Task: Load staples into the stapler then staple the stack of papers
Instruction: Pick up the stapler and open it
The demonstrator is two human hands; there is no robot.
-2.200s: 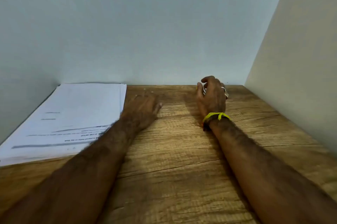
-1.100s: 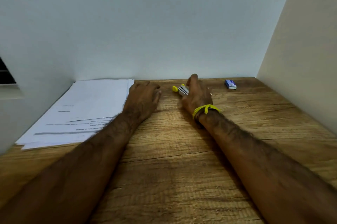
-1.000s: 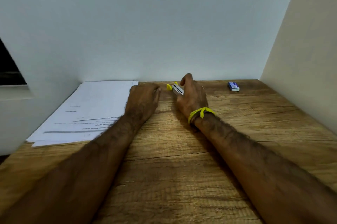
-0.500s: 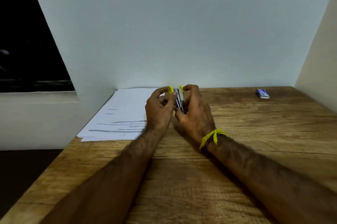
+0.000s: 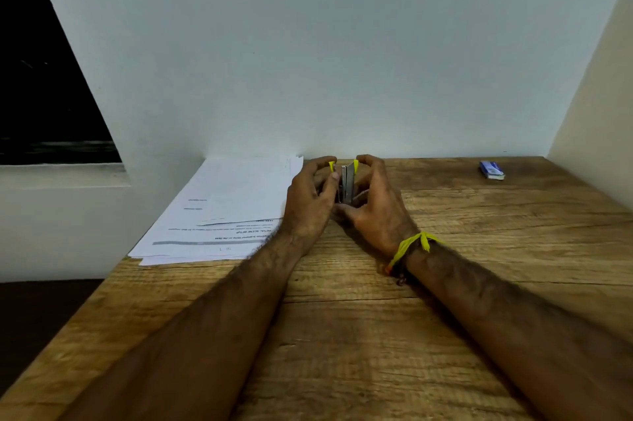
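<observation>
Wooden table (image 5: 342,352) with clear grain, standing against a pale wall (image 5: 308,43). Cream side wall (image 5: 596,105) at right. Dark window opening (image 5: 41,88) at left, above a white ledge (image 5: 61,173).

The stapler (image 5: 346,180) is shiny grey metal with bright yellow tips. The stack of papers (image 5: 226,211) is white with thin black lines of print and one grey bar. The surface (image 5: 359,335) is brown wood with darker streaks. The small box (image 5: 492,169) is blue. A yellow band (image 5: 412,244) is on the wrist. The wall (image 5: 325,43) is pale grey-white.
</observation>
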